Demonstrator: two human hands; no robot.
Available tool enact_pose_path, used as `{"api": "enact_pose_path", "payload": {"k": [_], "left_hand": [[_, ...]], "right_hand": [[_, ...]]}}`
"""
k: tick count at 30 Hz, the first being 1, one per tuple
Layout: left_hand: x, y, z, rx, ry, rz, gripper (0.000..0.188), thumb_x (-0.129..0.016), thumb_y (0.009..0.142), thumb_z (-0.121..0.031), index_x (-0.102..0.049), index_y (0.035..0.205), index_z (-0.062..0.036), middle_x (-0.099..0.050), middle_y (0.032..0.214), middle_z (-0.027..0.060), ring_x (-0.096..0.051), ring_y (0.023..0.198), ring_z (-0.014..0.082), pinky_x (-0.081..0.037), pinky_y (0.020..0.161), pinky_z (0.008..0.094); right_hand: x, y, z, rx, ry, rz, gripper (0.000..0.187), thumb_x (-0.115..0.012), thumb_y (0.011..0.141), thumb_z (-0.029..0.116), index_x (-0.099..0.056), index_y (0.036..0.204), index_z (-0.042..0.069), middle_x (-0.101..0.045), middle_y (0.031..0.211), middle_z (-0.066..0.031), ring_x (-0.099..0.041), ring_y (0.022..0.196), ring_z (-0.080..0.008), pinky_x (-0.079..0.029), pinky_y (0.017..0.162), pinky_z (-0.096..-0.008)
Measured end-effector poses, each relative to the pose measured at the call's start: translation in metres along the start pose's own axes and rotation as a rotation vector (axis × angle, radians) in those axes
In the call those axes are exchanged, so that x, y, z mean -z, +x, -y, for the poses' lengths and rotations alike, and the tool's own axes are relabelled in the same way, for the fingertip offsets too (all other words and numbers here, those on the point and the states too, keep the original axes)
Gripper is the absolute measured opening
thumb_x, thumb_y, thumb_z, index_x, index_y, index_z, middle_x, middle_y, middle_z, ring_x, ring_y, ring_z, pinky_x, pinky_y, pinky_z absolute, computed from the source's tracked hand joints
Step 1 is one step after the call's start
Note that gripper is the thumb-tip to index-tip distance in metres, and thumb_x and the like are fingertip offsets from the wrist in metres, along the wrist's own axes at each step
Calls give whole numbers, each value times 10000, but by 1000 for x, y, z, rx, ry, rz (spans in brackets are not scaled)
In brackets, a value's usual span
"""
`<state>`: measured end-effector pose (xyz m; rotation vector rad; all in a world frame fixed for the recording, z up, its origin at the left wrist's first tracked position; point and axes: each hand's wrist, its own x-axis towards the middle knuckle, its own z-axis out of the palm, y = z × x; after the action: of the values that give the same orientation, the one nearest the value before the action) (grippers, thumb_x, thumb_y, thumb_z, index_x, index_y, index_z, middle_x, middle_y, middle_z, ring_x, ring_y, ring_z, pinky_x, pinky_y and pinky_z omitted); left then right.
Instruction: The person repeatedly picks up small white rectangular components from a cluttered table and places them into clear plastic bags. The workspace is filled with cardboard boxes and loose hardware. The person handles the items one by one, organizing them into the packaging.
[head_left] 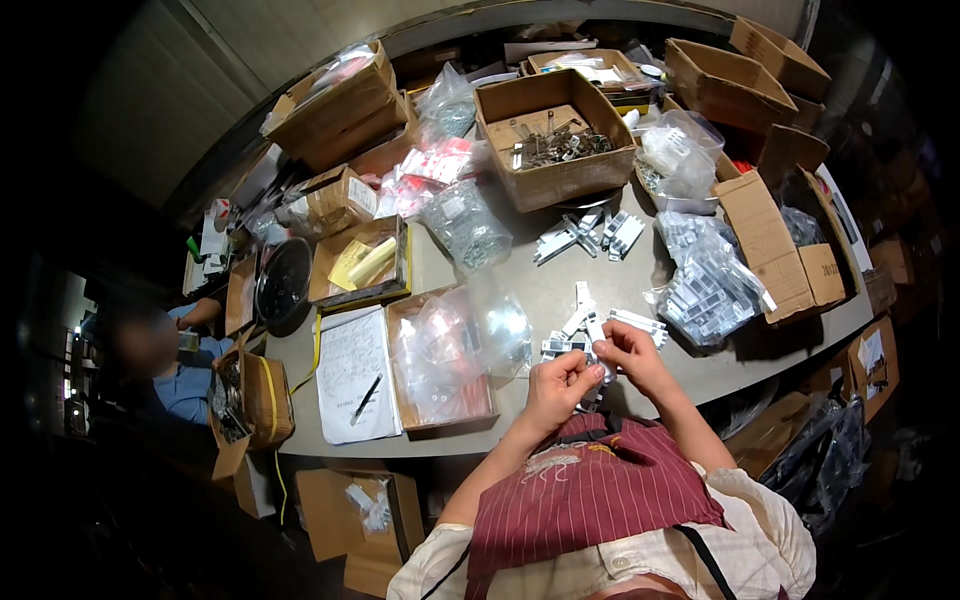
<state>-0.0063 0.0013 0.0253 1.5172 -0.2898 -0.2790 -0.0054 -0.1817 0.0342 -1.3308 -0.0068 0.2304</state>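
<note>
My left hand (564, 386) and my right hand (632, 357) are close together over the near edge of the table. Both have their fingers closed in a pinch. From between them a small white strip-shaped piece (595, 327) sticks up, with my right fingertips on it. What lies under my left fingertips is mostly hidden. Around the hands are loose white and metal pieces (563, 346), with a row of similar pieces (640, 326) beyond my right hand. Farther back lies another small pile of metal pieces (622, 236).
A cardboard box with metal parts (555, 175) stands at the back. To the right is a plastic bag of metal pieces (708, 285). Leftward are a box of clear bags (440, 400), a paper with a pen (366, 399) and a black bowl (285, 287). Another person (190, 375) is at far left.
</note>
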Motion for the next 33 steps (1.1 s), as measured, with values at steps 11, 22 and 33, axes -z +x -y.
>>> {"api": "enact_pose_path", "payload": {"k": [11, 22, 33], "left_hand": [[155, 1, -81, -153, 187, -706, 166, -532, 877, -109, -567, 730, -38, -492, 588, -19, -410, 524, 65, -302, 486, 238], [162, 46, -34, -217, 980, -128, 313, -672, 889, -211, -702, 1113, 5, -716, 1041, 217, -700, 918, 344, -536, 818, 410], [97, -10, -104, -388, 505, -771, 169, -532, 963, -51, -674, 1024, 16, -709, 928, 96, -658, 869, 182, -504, 839, 312]], "right_hand": [[74, 59, -4, 149, -1230, -47, 265, -648, 859, 263, -712, 931, 16, -634, 822, -227, -636, 776, -394, -502, 711, -459], [142, 174, -23, 440, -1660, -363, 553, -706, 668, 54, -548, 1196, 5, -540, 1303, -212, -546, 1161, -385, -482, 940, -480], [111, 108, -19, -14, -1212, -293, 473, -737, 764, 377, -632, 933, -52, -663, 833, -220, -665, 714, -388, -537, 691, -447]]}}
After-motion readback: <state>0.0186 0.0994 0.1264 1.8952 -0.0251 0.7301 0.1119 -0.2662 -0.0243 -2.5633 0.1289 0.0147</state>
